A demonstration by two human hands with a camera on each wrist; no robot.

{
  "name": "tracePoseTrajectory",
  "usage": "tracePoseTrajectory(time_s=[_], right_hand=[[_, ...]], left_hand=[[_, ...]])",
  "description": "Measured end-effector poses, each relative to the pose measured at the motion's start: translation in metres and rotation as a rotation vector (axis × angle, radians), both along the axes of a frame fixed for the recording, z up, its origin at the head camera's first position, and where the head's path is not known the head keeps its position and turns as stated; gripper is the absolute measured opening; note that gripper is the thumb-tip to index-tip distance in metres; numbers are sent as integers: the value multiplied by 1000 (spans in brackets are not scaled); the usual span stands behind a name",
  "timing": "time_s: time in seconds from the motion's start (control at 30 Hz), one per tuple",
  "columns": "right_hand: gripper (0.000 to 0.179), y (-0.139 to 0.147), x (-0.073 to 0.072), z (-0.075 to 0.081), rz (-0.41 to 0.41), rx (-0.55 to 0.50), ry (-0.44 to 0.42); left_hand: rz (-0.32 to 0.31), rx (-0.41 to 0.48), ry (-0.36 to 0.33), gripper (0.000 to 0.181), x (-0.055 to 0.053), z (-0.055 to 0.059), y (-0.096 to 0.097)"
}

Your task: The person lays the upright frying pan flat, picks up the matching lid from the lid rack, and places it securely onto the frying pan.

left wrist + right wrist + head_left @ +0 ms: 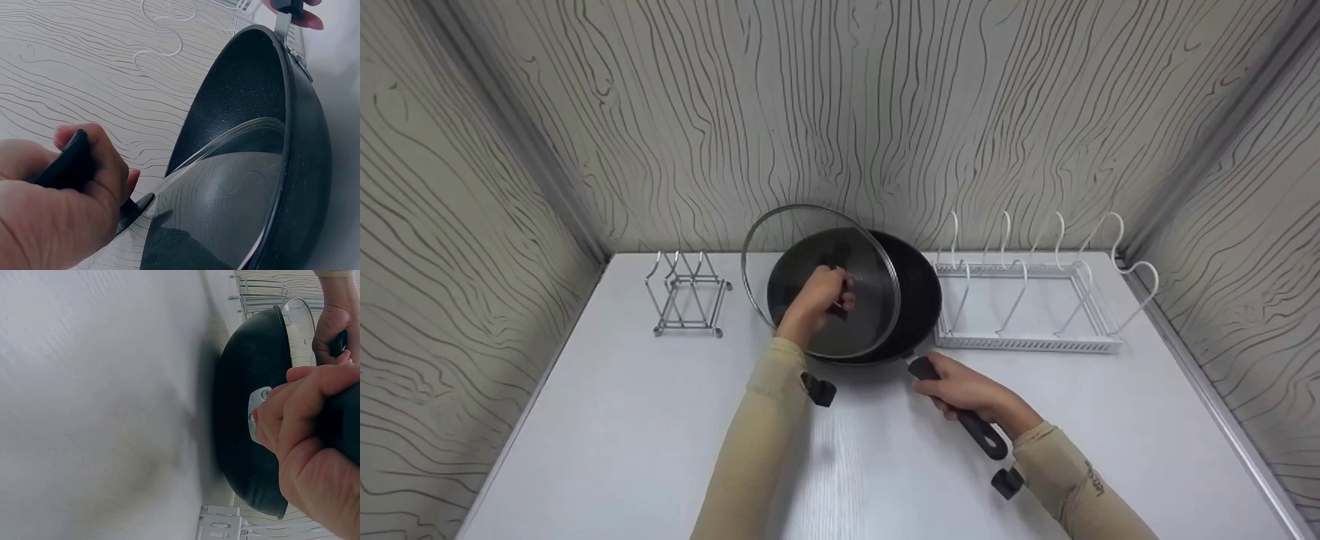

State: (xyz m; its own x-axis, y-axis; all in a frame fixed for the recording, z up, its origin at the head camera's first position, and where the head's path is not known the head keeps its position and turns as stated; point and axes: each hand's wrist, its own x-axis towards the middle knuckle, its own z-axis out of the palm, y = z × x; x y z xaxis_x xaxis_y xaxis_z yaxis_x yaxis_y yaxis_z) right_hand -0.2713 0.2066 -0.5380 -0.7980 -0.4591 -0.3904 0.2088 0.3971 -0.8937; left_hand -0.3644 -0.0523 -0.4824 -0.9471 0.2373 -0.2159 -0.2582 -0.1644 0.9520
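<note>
A black frying pan stands on the white table, its long handle pointing toward the front right. My right hand grips that handle near the pan's wall. Over the pan's left part, a glass lid with a metal rim is tilted and shifted to the left. My left hand holds the lid by its black knob. In the left wrist view the lid's far edge dips inside the pan's rim. The right wrist view shows the pan's side and a riveted bracket by my right hand.
Left of the pan stands a small chrome wire rack. To the right, close beside the pan, a white rack with several curved wire dividers stands. Patterned panels rise behind and at both sides of the table.
</note>
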Motion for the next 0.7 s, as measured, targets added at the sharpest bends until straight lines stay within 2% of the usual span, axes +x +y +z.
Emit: tracePoseTrajectory(time_s=[0.37, 0.7], right_hand=[[34, -1, 1, 1, -14, 8, -9], [41, -1, -1, 0, 6, 21, -10]], left_hand=[[15, -2, -5, 28, -1, -1, 2], [40, 36, -33, 23, 0, -1, 6]])
